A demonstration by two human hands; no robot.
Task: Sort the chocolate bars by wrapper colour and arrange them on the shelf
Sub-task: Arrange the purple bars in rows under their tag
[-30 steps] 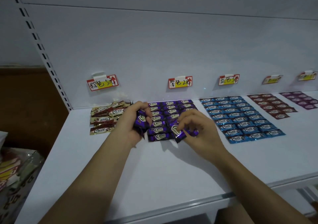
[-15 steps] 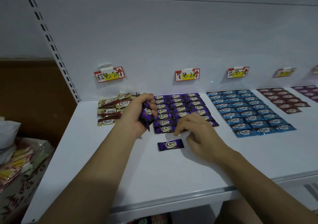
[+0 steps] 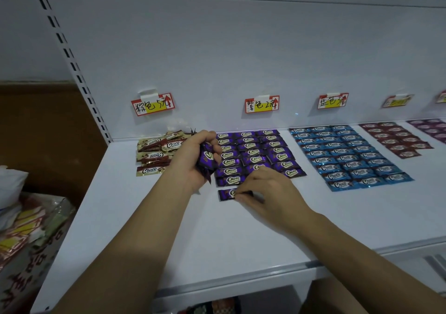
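Head view: left hand [image 3: 191, 160] clamps spare purple bars [image 3: 207, 157] just left of the purple block [image 3: 255, 149]; right hand [image 3: 270, 190] pinches a single bar [image 3: 225, 194] just in front of it. Placement step judged underway; next, align it flush.

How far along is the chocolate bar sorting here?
Done: blue bars and red bars in rows; purple grid mostly laid. In hand: left hand grips a bunch of purple bars, right hand pinches a single purple bar at the grid's front edge. Left: that bunch, plus the brown-gold pile, heaped loosely.

"Choco" — purple bars [image 3: 251, 154]
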